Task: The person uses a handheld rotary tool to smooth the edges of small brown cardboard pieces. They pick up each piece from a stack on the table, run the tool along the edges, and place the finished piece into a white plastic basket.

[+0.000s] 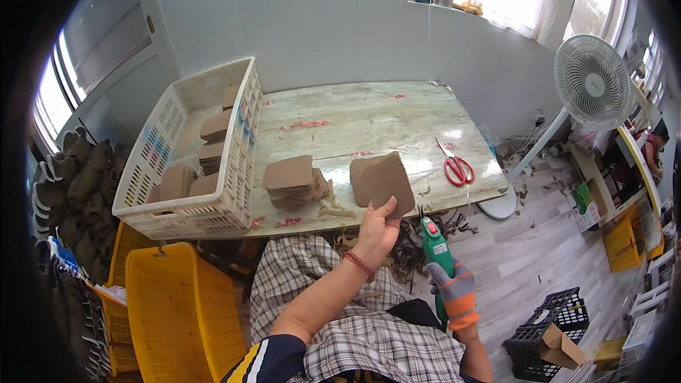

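My left hand (pixel 379 230) is bare and pinches the lower edge of a brown rounded-square pad (pixel 389 181) that looks like fabric. Behind that pad, a few similar pads (pixel 360 181) lie at the table's near edge. In a grey and orange glove, my right hand (pixel 455 291) wraps round green electric scissors (pixel 436 245) with a red button. Their dark tip points up, just right of the held pad and apart from it. A stack of brown pads (pixel 289 181) sits to the left, with thin offcuts (pixel 333 206) beside it.
Red-handled scissors (pixel 459 170) lie on the marbled table (pixel 333 113). A white crate (pixel 245 135) holding brown pads stands at its left end. Yellow crates (pixel 170 312) are below. Right are a fan (pixel 592 81), a black crate (pixel 525 351) and another person (pixel 652 152).
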A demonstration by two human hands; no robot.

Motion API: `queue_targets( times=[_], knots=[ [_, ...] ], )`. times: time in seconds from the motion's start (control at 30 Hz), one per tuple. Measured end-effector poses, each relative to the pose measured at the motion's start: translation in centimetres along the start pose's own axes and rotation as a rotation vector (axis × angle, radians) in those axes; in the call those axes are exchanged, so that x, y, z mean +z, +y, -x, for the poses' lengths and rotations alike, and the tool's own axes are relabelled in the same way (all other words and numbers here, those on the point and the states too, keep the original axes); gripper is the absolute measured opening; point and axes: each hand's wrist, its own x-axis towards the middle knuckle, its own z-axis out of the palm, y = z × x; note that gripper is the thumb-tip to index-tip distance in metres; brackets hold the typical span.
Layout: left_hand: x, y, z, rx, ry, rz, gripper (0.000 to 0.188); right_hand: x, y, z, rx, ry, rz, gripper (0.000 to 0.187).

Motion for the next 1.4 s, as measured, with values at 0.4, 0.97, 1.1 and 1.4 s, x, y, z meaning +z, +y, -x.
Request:
queue_targets(
  times=[0.4,0.97,1.1,1.4],
  knots=[
    [-2.2,-1.8,0.5,-0.134,0.000,-0.083,0.034,0.2,-0.6,-0.1,0.000,0.019,0.018,0.040],
    [-3.5,-2.6,3.7,-0.227,-0.122,-0.319,0.025,-1.0,-2.4,-0.6,0.004,0.056,-0.082,0.034],
    [-4.7,-0.6,2.2,-0.188,-0.193,-0.542,0.028,-2.6,-3.0,0.1,0.017,-0.025,-0.017,0.034],
    [-2.2,6.5,0.2,-0.217,-0.454,-1.032,0.038,-4.5,-2.5,1.7,0.083,-0.177,0.116,0.043]
  ],
)
